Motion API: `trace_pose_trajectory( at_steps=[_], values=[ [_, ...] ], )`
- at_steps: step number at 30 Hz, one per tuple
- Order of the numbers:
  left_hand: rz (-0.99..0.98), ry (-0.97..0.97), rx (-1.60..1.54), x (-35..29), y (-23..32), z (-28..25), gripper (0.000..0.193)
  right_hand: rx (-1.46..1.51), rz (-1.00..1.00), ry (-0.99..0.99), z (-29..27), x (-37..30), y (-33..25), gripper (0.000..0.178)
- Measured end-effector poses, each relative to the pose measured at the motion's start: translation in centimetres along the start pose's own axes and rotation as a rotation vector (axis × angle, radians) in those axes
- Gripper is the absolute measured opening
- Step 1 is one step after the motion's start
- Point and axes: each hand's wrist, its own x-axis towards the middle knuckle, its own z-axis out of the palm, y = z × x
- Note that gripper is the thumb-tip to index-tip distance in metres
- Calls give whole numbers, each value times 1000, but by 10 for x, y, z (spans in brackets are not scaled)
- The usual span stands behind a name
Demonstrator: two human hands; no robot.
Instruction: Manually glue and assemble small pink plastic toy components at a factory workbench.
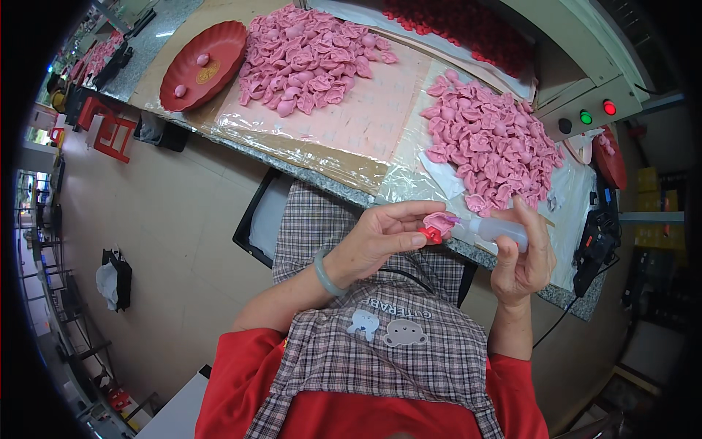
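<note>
My left hand (382,238) pinches a small pink piece (439,221) shaped like a shell or petal, with a red piece (431,234) just below it. Wrapped in the fingers of my right hand (528,256) is a translucent squeeze bottle (503,231), lying almost level. Its purple tip (453,219) points left and meets the pink piece, though I cannot tell whether anything comes out. Both hands are in front of the table edge, over my checked apron (395,307). Just beyond them lies a heap of similar pink pieces (497,139).
A second pink heap (307,58) lies farther left on plastic-covered board (322,135). Beside it, a red scalloped plate (219,80) holds two pink balls. Many red pieces (468,33) fill a shelf under a machine with lit buttons (586,116). A black device (598,238) sits at right.
</note>
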Motion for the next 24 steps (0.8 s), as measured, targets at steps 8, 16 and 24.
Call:
trace_pose_trajectory(
  at_steps=[8,16,24],
  values=[
    [1,7,-1,1,0,0,53,-26,-33,-8,-2,0,0,43],
    [23,40,-21,1,1,1,54,-91,-85,0,-1,-1,-1,41],
    [84,58,-13,2,-1,0,53,-132,-136,-17,0,0,-4,41]
  ],
)
